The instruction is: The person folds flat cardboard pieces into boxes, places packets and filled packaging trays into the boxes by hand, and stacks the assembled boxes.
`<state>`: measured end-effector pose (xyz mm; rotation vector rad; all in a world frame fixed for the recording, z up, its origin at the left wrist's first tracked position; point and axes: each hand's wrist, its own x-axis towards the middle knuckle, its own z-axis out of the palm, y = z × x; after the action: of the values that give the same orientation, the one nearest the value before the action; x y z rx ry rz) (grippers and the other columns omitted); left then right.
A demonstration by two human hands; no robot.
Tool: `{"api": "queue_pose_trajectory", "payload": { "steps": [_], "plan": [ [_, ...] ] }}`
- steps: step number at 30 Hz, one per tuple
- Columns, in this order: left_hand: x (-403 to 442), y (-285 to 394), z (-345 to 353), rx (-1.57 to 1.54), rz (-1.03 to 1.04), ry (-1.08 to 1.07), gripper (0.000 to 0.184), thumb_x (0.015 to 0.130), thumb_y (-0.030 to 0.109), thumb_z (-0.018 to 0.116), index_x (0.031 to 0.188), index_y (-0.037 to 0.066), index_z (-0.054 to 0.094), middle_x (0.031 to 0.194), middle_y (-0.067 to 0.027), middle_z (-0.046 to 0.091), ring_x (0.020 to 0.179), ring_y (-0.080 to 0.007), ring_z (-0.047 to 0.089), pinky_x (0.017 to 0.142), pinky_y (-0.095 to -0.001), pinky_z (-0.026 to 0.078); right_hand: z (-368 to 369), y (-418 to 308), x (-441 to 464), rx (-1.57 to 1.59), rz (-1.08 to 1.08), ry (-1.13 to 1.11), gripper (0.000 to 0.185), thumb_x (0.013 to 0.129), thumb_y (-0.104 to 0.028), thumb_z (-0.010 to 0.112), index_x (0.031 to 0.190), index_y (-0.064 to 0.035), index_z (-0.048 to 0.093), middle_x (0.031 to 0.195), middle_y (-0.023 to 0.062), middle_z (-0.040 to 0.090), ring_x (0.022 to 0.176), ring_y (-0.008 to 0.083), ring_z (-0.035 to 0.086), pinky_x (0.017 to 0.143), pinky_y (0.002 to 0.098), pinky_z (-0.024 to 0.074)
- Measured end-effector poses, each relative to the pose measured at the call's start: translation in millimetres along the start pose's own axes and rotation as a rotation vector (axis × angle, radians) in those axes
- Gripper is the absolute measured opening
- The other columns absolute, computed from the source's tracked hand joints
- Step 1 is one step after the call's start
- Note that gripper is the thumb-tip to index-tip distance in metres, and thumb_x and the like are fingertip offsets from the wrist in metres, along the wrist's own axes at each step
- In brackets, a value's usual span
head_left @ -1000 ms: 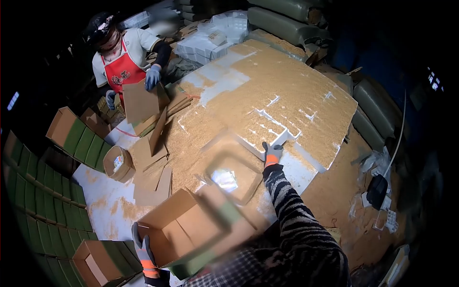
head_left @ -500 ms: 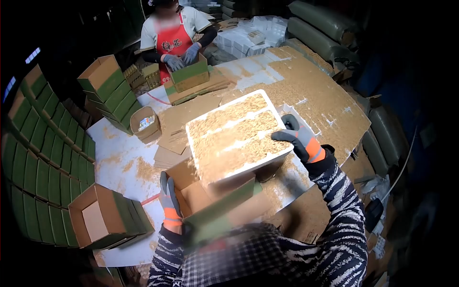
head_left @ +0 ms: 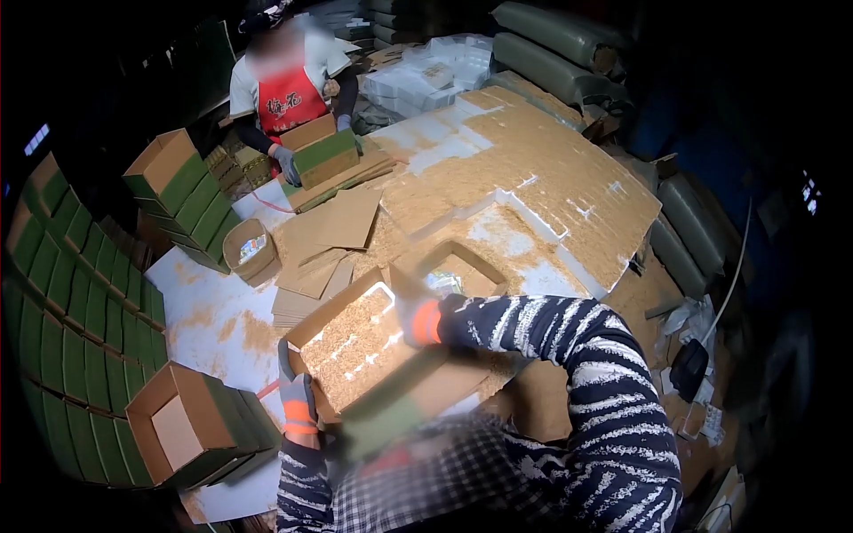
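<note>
White-rimmed tray (head_left: pixel 351 348) of tan flakes, inside open brown-green carton (head_left: pixel 389 397)

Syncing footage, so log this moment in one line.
left hand: grips carton; right hand: blurred, at tray edge; tray: inside carton, crumb-covered; co-worker: at another carton

Dark room; grain-strewn white table (head_left: pixel 182 313); sacks (head_left: pixel 544 57) piled beyond; bright patch (head_left: pixel 36 139) far left.

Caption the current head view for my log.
Gloved left hand against an open carton holding a flake-covered white tray, blurred right hand beside the tray, co-worker across the table.
</note>
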<state>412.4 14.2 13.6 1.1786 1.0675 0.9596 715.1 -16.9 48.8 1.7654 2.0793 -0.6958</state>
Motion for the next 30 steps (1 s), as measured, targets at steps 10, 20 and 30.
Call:
{"api": "queue_pose_trajectory", "payload": {
  "steps": [10, 20, 30],
  "plan": [
    [-2, 14, 5, 0.119, 0.12, -0.165, 0.086, 0.067, -0.006, 0.04, 0.152, -0.002, 0.03, 0.152, -0.0099, 0.039, 0.142, -0.0189, 0.031, 0.117, -0.0286, 0.021, 81, 168, 32, 0.534, 0.291, 0.996, 0.038, 0.084, -0.023, 0.064, 0.12, -0.009, 0.061, 0.119, 0.0169, 0.06, 0.114, 0.0359, 0.054, 0.101, 0.0433, 0.0431],
    [119, -47, 7, 0.228, 0.102, 0.11, 0.052, 0.099, 0.021, 0.06, 0.146, 0.006, 0.044, 0.118, -0.0099, 0.063, 0.101, -0.016, 0.062, 0.089, -0.0294, 0.051, 186, 201, 94, 0.522, 0.241, 0.524, 0.021, 0.088, -0.028, 0.058, 0.097, -0.0149, 0.071, 0.104, 0.0144, 0.065, 0.1, 0.0345, 0.062, 0.086, 0.0435, 0.0492],
    [292, -154, 47, 1.413, 0.164, 0.014, 0.072, 0.074, 0.04, 0.078, 0.136, 0.014, 0.053, 0.142, -0.0148, 0.05, 0.131, -0.0351, 0.045, 0.106, -0.0437, 0.04, 181, 200, 66, 0.282, 0.272, 0.554, 0.025, 0.088, -0.036, 0.06, 0.104, -0.0213, 0.073, 0.107, 0.0086, 0.066, 0.104, 0.0318, 0.058, 0.089, 0.0439, 0.0475]
  ]
}}
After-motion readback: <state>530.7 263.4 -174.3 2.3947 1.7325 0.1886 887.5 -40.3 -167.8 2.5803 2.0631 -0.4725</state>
